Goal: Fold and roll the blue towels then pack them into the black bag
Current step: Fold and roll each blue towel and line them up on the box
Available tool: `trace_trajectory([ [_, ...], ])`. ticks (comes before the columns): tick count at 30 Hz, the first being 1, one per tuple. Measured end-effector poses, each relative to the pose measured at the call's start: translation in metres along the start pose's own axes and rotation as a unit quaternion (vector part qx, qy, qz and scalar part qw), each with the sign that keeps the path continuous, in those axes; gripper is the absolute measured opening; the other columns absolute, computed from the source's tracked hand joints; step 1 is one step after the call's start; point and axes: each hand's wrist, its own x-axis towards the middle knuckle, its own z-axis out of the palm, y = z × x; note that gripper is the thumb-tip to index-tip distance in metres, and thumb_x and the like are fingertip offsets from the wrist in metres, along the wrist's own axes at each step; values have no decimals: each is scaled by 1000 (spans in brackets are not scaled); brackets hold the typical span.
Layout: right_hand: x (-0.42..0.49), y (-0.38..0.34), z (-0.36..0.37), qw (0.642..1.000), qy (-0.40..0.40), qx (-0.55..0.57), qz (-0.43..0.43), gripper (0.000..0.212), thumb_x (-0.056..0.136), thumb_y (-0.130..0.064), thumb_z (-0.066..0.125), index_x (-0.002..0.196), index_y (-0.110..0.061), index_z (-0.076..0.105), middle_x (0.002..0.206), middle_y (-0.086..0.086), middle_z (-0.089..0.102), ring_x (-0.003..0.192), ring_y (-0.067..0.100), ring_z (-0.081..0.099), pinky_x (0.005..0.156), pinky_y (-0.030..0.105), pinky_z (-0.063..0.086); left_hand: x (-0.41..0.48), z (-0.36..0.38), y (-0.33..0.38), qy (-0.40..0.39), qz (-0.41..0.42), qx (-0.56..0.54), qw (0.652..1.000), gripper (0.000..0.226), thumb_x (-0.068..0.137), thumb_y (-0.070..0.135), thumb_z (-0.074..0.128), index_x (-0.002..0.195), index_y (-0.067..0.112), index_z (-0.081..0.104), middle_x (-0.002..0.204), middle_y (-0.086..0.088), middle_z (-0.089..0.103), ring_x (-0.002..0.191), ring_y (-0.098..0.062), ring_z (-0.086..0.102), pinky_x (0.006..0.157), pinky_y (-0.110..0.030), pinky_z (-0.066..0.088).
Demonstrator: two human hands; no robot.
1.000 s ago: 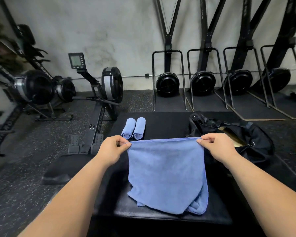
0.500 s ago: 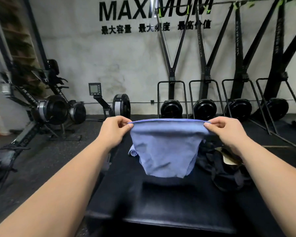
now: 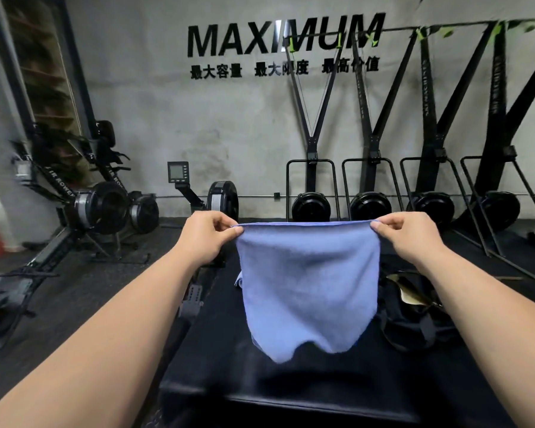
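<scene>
Holding up a soft blue cloth towel [image 3: 309,288] over the black padded bench [image 3: 322,387].
Left hand [image 3: 209,234] and right hand [image 3: 408,234] are each pinching a top corner, thumb against forefinger; the black fabric bag [image 3: 414,316] is lying on the bench beside its right edge.

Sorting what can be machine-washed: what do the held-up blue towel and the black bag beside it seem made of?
The blue cloth towel looks like microfibre or terry: matte, finely napped, hanging limp from the left hand and right hand. The black soft-sided bag seems synthetic fabric, perhaps nylon: it slumps and has flat straps; its weave is too dark to tell.
</scene>
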Motion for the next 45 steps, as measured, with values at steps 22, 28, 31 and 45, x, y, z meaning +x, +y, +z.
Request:
trace_trajectory([
  [22, -14, -5, -33, 931, -185, 308, 64, 64, 48, -53, 100, 91, -9, 81, 75, 1, 58, 64, 9, 45, 57, 21, 35, -9, -33, 1, -130, -82, -347, 925, 47, 67, 52, 93, 95, 15, 81, 75, 5, 63, 64, -8, 46, 63, -22, 37],
  [28, -12, -11, -28, 896, -212, 377, 105, 18, 92, -20, 70, 75, -17, 74, 66, -4, 55, 62, 13, 40, 66, 30, 35, -4, -30, 2, -174, -113, -417, 885, 53, 71, 43, 92, 109, 10, 76, 77, 5, 62, 62, -7, 43, 62, -21, 36],
  [31, -26, 11, -11, 943, -215, 222, 127, 10, 94, -19, 75, 90, -12, 81, 69, -3, 62, 62, 11, 44, 59, 24, 35, -16, -4, -14, -122, -158, -199, 960, 24, 83, 36, 88, 92, 14, 81, 70, 7, 66, 59, -7, 49, 53, -17, 40],
  [45, -84, 121, 119, 959, -111, 67, 252, 11, 100, -20, 64, 92, -14, 70, 70, 0, 77, 54, 20, 71, 71, 35, 59, -74, 154, -86, -87, -303, -126, 941, 19, 94, 12, 66, 79, 1, 70, 69, -5, 77, 51, -20, 63, 68, -35, 59],
])
